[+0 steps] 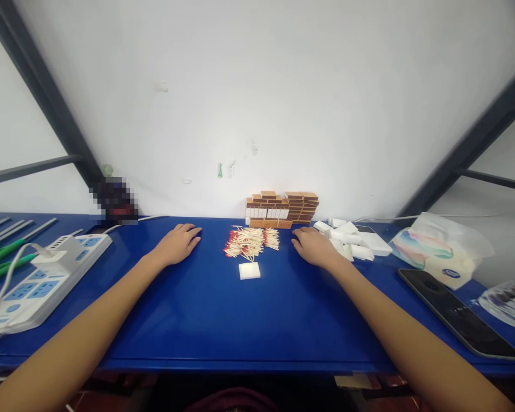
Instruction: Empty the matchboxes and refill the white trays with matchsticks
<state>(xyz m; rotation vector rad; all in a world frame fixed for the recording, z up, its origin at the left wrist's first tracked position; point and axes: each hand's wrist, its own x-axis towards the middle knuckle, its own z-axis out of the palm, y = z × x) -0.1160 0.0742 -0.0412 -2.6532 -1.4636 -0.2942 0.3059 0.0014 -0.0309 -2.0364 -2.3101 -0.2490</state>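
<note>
My left hand (179,244) rests palm down on the blue table (214,320), fingers apart and holding nothing. To its right lies a pile of red-tipped matches (249,242). On the far side of the pile, my right hand (312,245) also lies on the table with its fingers loosely spread, beside a heap of white matchbox trays (351,239). A single white tray (249,270) sits just in front of the matches. Behind them, stacked matchboxes (302,207) with brown sides stand against the wall, some showing white faces.
A white power strip (75,269) with a plugged-in charger stands at the left, near green-handled tools (4,257). At the right are a phone (459,312), a tissue pack (444,252) and a clear plastic package (508,300). Dark metal bars (472,137) slope along both sides.
</note>
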